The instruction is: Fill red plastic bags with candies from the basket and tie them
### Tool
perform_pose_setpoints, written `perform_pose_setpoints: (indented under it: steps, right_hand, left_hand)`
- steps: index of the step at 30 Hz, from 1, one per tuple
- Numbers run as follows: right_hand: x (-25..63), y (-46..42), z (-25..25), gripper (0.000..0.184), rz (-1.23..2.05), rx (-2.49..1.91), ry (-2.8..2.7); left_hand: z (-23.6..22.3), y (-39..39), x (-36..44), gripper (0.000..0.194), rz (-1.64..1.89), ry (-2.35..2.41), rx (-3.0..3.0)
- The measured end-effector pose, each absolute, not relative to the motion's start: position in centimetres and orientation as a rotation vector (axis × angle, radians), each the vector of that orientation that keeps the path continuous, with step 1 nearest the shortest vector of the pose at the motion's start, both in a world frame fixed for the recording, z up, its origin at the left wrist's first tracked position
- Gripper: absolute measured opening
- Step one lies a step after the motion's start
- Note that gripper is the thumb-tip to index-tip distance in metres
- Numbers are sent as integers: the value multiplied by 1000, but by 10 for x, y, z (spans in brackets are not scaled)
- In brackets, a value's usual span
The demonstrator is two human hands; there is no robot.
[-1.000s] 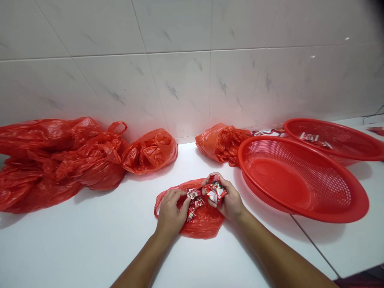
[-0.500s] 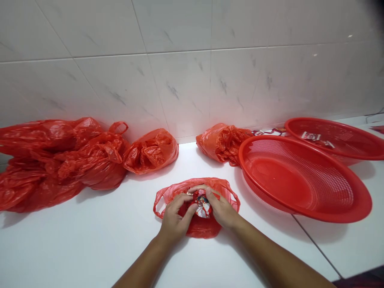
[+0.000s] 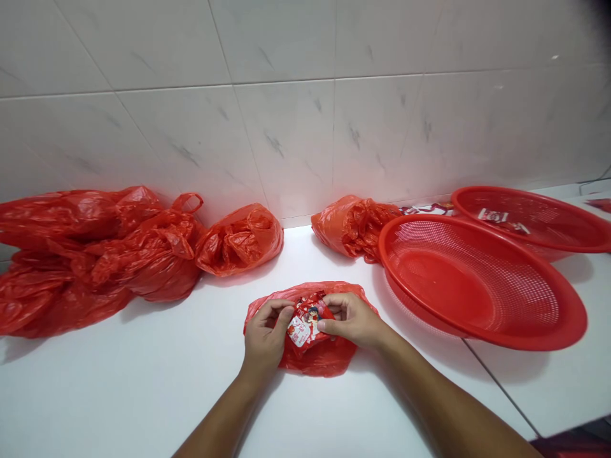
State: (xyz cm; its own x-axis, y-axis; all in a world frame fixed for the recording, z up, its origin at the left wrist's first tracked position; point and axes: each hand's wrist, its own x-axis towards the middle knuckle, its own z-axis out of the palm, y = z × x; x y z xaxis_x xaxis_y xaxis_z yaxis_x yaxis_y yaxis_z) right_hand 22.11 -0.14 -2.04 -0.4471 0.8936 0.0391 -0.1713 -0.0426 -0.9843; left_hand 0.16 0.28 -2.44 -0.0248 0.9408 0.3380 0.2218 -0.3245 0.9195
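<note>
Over an open red plastic bag (image 3: pixel 315 364) in the middle of the table, both hands hold small printed packets (image 3: pixel 308 323), red and white with a cartoon figure. My left hand (image 3: pixel 267 334) pinches their left edge between thumb and fingers. On the opposite edge, my right hand (image 3: pixel 353 321) is closed with the thumb in front and bent fingers behind. How many packets there are, I cannot tell, as they overlap. Whatever lies deeper in the bag is hidden beneath them.
To the right stands a red plastic basket (image 3: pixel 443 289); behind it, another red basket (image 3: pixel 573 222) holds a few small packets (image 3: pixel 494 216). Along the tiled wall sit a crumpled red bag (image 3: pixel 356 229), another red bag (image 3: pixel 241 242) and several bunched red bags (image 3: pixel 95 261) at left.
The packets have come up and spread flat between my hands, their printed faces now showing. My hands have moved from inside the bag's mouth to the packets' two edges.
</note>
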Motion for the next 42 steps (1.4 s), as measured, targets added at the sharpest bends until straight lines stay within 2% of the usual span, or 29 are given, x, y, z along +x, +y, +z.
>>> perform_pose_setpoints:
  steps: [4, 9, 13, 16, 19, 24, 27, 32, 36, 41, 42]
  right_hand:
    - [222, 0, -25, 33, 1573, -905, -1359]
    - [225, -3, -25, 23, 987, -1459, -1693]
    - [225, -9, -23, 37, 763, -1608, -1888]
    - [223, -13, -20, 46, 700, -1661, -1929]
    - [222, -16, -14, 45, 621, -1748, -1946]
    - [216, -17, -12, 25, 603, -1356, -1960]
    - [209, -16, -18, 30, 707, -1183, -2047]
    - [205, -14, -27, 38, 756, -1223, -2088]
    - [221, -12, -15, 22, 495, -1186, -1913]
    - [247, -13, 1, 18, 67, -1325, -1705]
    - [249, -12, 2, 24, 50, -1390, -1719]
  left_hand:
    - [-23, 5, 2, 25, 1451, 1270, 1524]
    - [-18, 13, -11, 25, 1428, 1516, 1604]
    - [-18, 26, -26, 21, 1337, 1739, 1865]
    - [-21, 34, -32, 29, 1175, 1782, 1977]
    - [-26, 37, -33, 40, 1065, 1785, 1980]
    - [-31, 38, -31, 44, 986, 1787, 1939]
    - [-30, 37, -31, 43, 962, 1785, 1897]
    - [-27, 36, -30, 41, 956, 1776, 1811]
    - [-27, 40, -35, 36, 1084, 1710, 1659]
    - [-26, 46, -49, 26, 1226, 1720, 1458]
    - [-25, 47, -51, 26, 1250, 1726, 1413]
